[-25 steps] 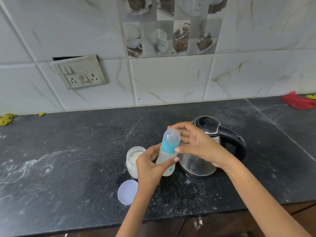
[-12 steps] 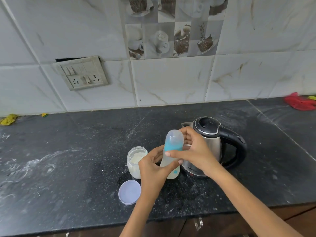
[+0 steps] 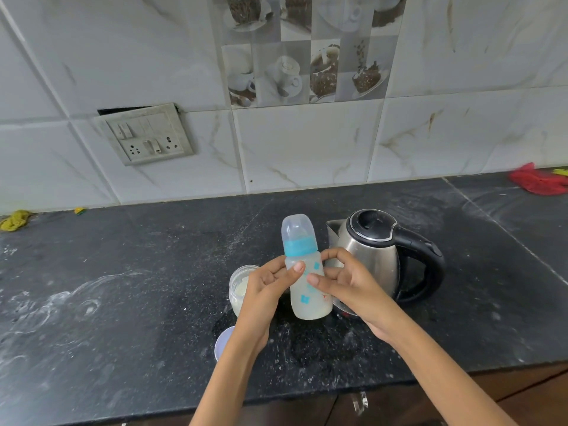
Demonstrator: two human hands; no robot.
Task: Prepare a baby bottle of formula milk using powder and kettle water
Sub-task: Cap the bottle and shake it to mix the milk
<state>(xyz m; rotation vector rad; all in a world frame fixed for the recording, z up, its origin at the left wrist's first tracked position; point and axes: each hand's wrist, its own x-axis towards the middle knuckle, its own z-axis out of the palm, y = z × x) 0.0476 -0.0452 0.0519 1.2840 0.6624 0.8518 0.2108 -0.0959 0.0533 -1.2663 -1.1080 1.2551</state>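
Observation:
A baby bottle (image 3: pixel 307 284) with a blue collar and a clear cap is held upright above the dark counter, with cloudy liquid in its lower part. My left hand (image 3: pixel 264 290) grips its body from the left, thumb across the front. My right hand (image 3: pixel 350 284) wraps it from the right, fingers behind and thumb in front. Behind my left hand stands an open jar of white powder (image 3: pixel 239 287). Its pale lid (image 3: pixel 222 344) lies flat near my left wrist. The steel kettle (image 3: pixel 378 256) with a black lid and handle stands just behind my right hand.
The black stone counter (image 3: pixel 123 302) is dusted with white powder smears at the left. A red cloth (image 3: pixel 534 181) lies at the far right by the wall, a yellow cloth (image 3: pixel 15 219) at the far left. A socket plate (image 3: pixel 147 136) sits on the tiled wall.
My right hand has slid down from the bottle's cap and collar to its body. The bottle now stands more upright in both hands.

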